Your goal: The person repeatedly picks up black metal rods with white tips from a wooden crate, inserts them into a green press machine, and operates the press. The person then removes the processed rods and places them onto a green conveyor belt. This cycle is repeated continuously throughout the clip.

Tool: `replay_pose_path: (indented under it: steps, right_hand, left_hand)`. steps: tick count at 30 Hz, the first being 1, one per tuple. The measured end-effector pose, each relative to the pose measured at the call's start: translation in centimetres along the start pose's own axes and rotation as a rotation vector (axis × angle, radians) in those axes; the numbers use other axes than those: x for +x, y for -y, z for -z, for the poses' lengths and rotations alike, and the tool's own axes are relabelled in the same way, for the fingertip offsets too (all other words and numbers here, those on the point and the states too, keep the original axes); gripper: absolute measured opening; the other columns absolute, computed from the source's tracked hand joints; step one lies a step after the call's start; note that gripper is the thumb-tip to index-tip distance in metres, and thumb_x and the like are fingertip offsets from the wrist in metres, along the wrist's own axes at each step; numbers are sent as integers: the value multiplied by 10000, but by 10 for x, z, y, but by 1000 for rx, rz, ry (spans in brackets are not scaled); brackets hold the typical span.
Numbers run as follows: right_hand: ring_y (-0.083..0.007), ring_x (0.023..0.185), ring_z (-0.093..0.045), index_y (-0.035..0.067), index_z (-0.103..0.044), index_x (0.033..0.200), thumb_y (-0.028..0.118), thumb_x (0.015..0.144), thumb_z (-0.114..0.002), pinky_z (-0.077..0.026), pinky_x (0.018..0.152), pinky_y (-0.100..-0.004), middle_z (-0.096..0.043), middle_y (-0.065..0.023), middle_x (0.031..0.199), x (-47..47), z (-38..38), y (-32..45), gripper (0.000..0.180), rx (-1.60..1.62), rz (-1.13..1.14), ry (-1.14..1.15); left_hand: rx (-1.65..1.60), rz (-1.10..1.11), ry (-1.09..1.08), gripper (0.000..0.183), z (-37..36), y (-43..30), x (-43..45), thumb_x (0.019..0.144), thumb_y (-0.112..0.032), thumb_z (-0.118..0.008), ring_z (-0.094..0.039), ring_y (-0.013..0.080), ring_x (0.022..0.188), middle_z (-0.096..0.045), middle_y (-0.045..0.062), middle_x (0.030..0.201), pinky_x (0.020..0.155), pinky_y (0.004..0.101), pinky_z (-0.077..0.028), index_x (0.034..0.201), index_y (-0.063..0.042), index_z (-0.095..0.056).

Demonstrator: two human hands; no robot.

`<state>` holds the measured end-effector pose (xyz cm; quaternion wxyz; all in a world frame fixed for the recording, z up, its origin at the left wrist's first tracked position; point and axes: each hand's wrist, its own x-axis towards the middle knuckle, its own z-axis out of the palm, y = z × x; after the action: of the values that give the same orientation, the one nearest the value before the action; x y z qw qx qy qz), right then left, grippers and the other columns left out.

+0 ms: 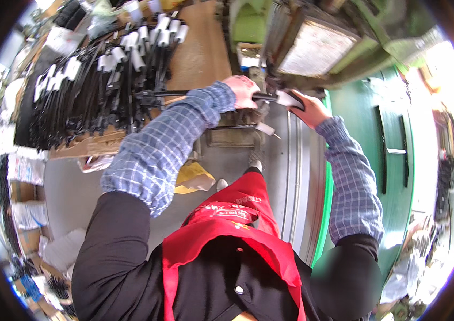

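My left hand [242, 91] is closed around a black rod [266, 97] that runs sideways in front of the green machine [250, 24]. A darker fitting sits at the rod's left end, near the heap. My right hand [313, 109] grips the white sleeve [286, 98] at the right end of this rod, with a black curved part beside the thumb. Just below, a second thin black rod with a white sleeve [265, 128] lies crosswise, a thin tip sticking out of it. Machine parts behind the hands are partly hidden.
Many black rods [90, 92] with white sleeves are heaped on the left bench beside a brown board [198, 44]. Two dark strips [381, 148] lie on the green table [355, 180] at right. Yellow material [194, 177] is on the floor near my shoes. A small box [250, 56] stands at the machine.
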<state>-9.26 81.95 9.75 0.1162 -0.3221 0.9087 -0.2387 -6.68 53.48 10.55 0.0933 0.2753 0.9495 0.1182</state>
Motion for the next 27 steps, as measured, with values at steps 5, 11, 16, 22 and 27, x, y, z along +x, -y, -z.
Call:
replay_pose_path:
  steps: [5, 11, 16, 22, 27]
  right_hand:
    - [-315, 750, -695, 162, -460, 1420, 427, 888, -647, -552, 735, -415, -695, -201, 962, 5, -9, -23, 623, -2, -23, 12]
    - [-364, 751, -679, 173, -448, 1422, 442, 897, -627, -532, 716, -448, -680, -231, 845, 3, 10, 16, 617, -39, -95, 125]
    - [-371, 822, -675, 179, -420, 1441, 356, 882, -639, -528, 754, -438, -679, -232, 910, -1, -3, -6, 626, -60, 66, -2]
    - [-338, 740, -666, 262, -448, 1429, 317, 854, -666, -528, 714, -434, -668, -210, 888, -1, 4, 4, 618, 86, 81, 76]
    - [-347, 822, -663, 295, -466, 1413, 347, 838, -675, -522, 781, -424, -673, -189, 918, 0, 0, -14, 614, 76, 159, -32]
  left_hand:
    - [-22, 17, 16, 394, -2, -4, -1, 806, -383, -688, -649, 352, 914, -675, 192, 882, 837, 438, -499, 999, -40, -673]
    - [-97, 37, -31, 400, -5, 5, -5, 787, -376, -713, -657, 358, 879, -675, 199, 854, 818, 431, -520, 931, -4, -680]
    - [80, -21, -23, 423, -3, -4, -2, 838, -373, -661, -656, 363, 886, -673, 211, 935, 837, 422, -523, 1122, -61, -665]
    - [168, 48, 5, 444, -24, 22, -5, 870, -515, -595, -639, 377, 808, -675, 205, 881, 727, 466, -534, 1193, -217, -656]
    - [-50, 17, -120, 440, -20, 19, 3, 808, -483, -687, -665, 382, 864, -698, 192, 918, 780, 463, -537, 1129, -183, -688]
